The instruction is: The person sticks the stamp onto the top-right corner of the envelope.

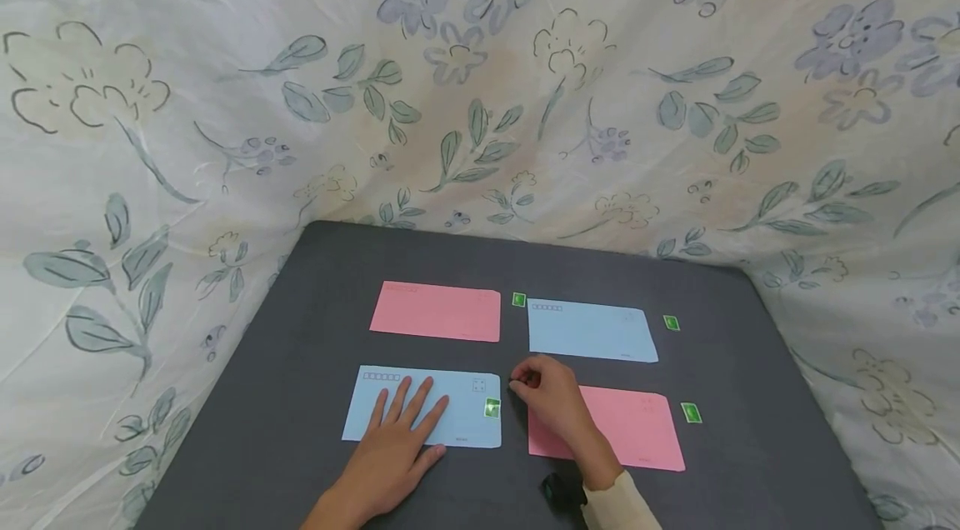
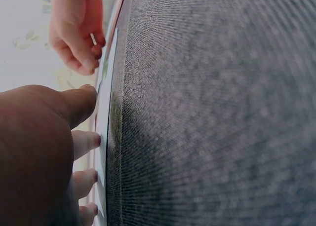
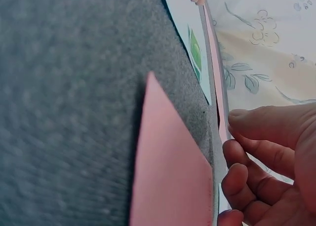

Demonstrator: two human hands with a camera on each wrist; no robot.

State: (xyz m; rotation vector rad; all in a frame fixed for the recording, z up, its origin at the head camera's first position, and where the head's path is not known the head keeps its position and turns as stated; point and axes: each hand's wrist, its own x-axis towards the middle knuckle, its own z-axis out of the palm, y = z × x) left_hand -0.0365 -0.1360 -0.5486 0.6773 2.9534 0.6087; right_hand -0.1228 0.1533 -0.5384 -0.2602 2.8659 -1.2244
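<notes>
My left hand (image 1: pixel 390 451) lies flat with its fingers spread on the near blue envelope (image 1: pixel 465 428). A green stamp (image 1: pixel 492 407) is on that envelope near its right edge, below a small printed square. Just right of the envelope, my right hand (image 1: pixel 553 401) hovers with loosely curled fingers; nothing shows between its thumb (image 3: pixel 266 120) and fingertips in the right wrist view. Its forearm crosses over the near pink envelope (image 1: pixel 637 426), hiding part of it. To the right of this pink envelope lies another green stamp (image 1: pixel 692 413).
Farther back on the dark table (image 1: pixel 442 255) lie a pink envelope (image 1: pixel 437 312) and a blue envelope (image 1: pixel 592 332). Beside each is a green stamp, one (image 1: pixel 519 300) between them and one (image 1: pixel 671 322) at the right. A floral cloth (image 1: pixel 480 97) hangs around the table.
</notes>
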